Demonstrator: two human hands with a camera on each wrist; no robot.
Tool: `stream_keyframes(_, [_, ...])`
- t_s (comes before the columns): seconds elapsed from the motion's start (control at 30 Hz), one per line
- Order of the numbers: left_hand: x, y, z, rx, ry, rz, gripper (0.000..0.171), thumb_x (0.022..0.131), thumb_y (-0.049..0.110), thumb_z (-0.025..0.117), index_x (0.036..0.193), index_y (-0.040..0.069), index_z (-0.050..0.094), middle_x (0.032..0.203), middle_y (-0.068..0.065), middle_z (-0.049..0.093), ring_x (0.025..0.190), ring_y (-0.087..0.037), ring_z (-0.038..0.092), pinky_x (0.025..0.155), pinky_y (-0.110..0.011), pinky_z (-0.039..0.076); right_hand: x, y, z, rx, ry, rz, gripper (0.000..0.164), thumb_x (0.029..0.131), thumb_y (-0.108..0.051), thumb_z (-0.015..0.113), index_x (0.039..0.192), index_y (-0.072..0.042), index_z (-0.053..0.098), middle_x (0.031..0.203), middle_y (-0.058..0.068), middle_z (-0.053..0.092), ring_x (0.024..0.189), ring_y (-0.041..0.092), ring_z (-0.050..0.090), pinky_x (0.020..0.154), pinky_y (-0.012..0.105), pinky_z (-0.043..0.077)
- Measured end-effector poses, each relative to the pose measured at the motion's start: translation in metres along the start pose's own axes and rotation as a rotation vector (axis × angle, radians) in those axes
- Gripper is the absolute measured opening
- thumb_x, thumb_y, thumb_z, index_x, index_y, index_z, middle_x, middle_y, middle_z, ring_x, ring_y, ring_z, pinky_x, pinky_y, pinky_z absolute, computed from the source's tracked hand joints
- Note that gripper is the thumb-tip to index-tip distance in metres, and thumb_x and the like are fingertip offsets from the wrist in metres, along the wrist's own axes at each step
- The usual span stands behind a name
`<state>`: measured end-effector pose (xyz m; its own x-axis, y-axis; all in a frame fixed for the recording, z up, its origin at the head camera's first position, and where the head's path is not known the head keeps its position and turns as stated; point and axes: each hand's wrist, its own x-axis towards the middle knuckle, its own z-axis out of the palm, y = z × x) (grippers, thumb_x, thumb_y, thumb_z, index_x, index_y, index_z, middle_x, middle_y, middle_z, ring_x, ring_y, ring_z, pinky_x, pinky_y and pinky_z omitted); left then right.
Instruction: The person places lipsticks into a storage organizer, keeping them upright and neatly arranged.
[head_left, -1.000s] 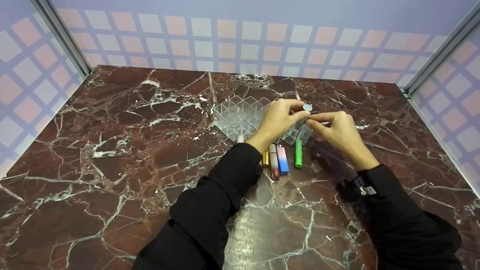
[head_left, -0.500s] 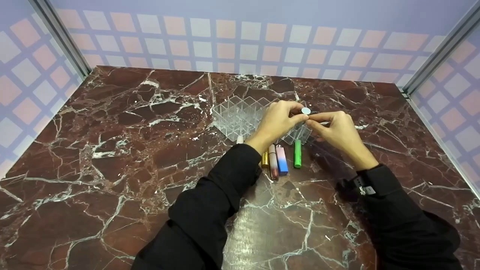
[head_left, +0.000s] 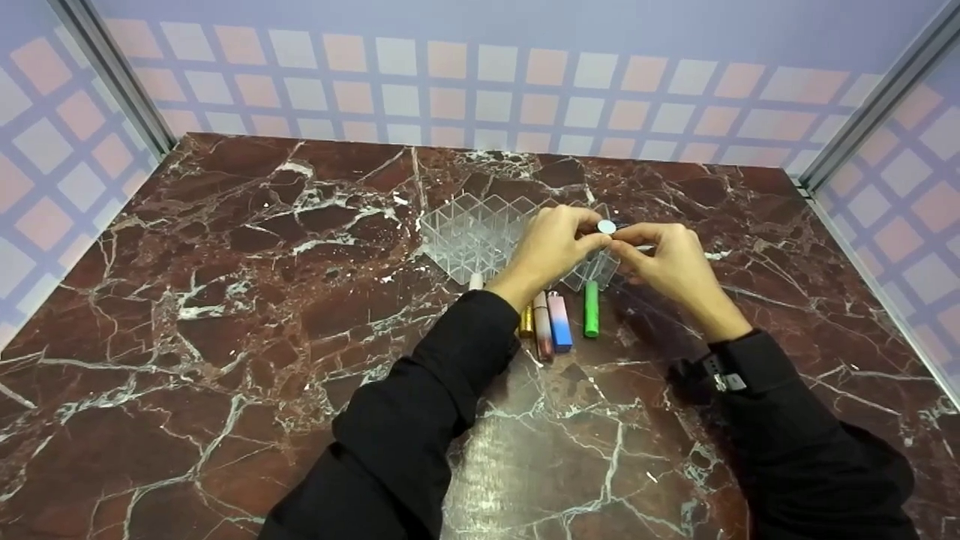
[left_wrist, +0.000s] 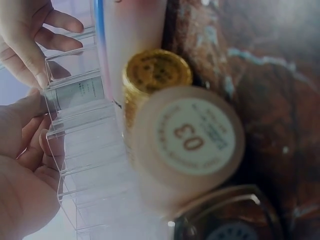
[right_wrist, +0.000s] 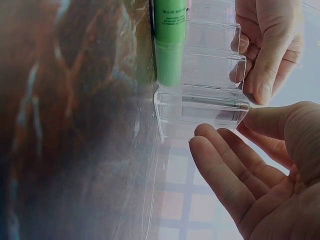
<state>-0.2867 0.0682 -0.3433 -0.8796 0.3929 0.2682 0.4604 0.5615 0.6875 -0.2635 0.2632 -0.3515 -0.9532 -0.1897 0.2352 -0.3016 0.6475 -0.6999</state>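
A grey cosmetic tube with printed lettering (left_wrist: 82,94) stands in an end compartment of the clear plastic organizer (head_left: 469,236), seen through its wall in the left wrist view. In the head view only its pale round end (head_left: 607,226) shows above the rim. My left hand (head_left: 551,244) pinches it near the top with thumb and forefinger. From the other side my right hand (head_left: 671,262) pinches the same top end between thumb and forefinger, its other fingers (right_wrist: 220,170) spread loosely beside the organizer's wall.
In front of the organizer lie a green tube (head_left: 592,309), a pink-and-blue tube (head_left: 559,322), a lip gloss tube (head_left: 543,330) and a gold tube (head_left: 526,321). A white-capped item (head_left: 476,281) is partly behind the left sleeve. Patterned panels (head_left: 480,67) edge the marble table (head_left: 225,300).
The grey tube has sunk a little lower into the organizer, and both hands have come down slightly with it. The cosmetics in front lie as before.
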Motion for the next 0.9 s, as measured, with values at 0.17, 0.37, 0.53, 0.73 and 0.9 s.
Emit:
stream_keyframes(0.17, [-0.0005,0.0007,-0.0008,0.036,-0.005,0.022,0.026,0.096,0.029,0.074,0.116,0.013,0.077,0.108,-0.001,0.078,0.09,-0.011,0.069,0.087,-0.024,0.053,0.0003,0.0008,-0.0011,-0.012,0.008,-0.031,0.02,0.099,-0.016,0.072,0.111,-0.001,0.077,0.097,0.019,0.076,0.071,0.029,0.074,0.058,0.032,0.06])
stream_keyframes(0.37, [0.0006,0.0026,-0.0012,0.108,-0.01,0.036,0.027,0.096,0.032,0.075,0.115,0.014,0.079,0.111,0.0,0.077,0.096,-0.014,0.07,0.09,-0.027,0.052,0.0004,0.0017,-0.0027,-0.018,0.003,-0.037,0.022,0.1,-0.017,0.072,0.113,0.0,0.077,0.091,0.021,0.076,0.067,0.027,0.074,0.055,0.031,0.06])
stream_keyframes(0.53, [0.002,0.0039,-0.0012,0.179,-0.032,0.017,0.028,0.096,0.033,0.074,0.115,0.014,0.079,0.113,0.0,0.077,0.102,-0.017,0.069,0.094,-0.03,0.051,-0.0001,0.0003,-0.0041,-0.013,-0.025,0.021,0.03,0.1,-0.023,0.072,0.118,0.001,0.074,0.091,0.021,0.076,0.066,0.024,0.074,0.057,0.031,0.06])
stream_keyframes(0.73, [0.0034,0.0059,-0.0003,0.243,-0.056,-0.008,0.03,0.097,0.034,0.074,0.119,0.014,0.077,0.118,0.0,0.076,0.106,-0.019,0.069,0.096,-0.032,0.051,-0.0009,-0.0007,-0.0077,-0.015,-0.096,0.095,0.037,0.102,-0.03,0.069,0.118,0.003,0.074,0.101,0.023,0.075,0.068,0.02,0.075,0.057,0.029,0.06])
stream_keyframes(0.9, [0.0028,0.0075,-0.0002,0.285,-0.072,-0.006,0.024,0.099,0.032,0.071,0.114,0.014,0.079,0.109,0.001,0.077,0.101,-0.018,0.067,0.092,-0.033,0.052,-0.0014,0.0008,-0.0083,-0.02,-0.142,0.109,0.037,0.104,-0.028,0.065,0.119,0.005,0.073,0.098,0.024,0.075,0.067,0.021,0.075,0.057,0.03,0.061])
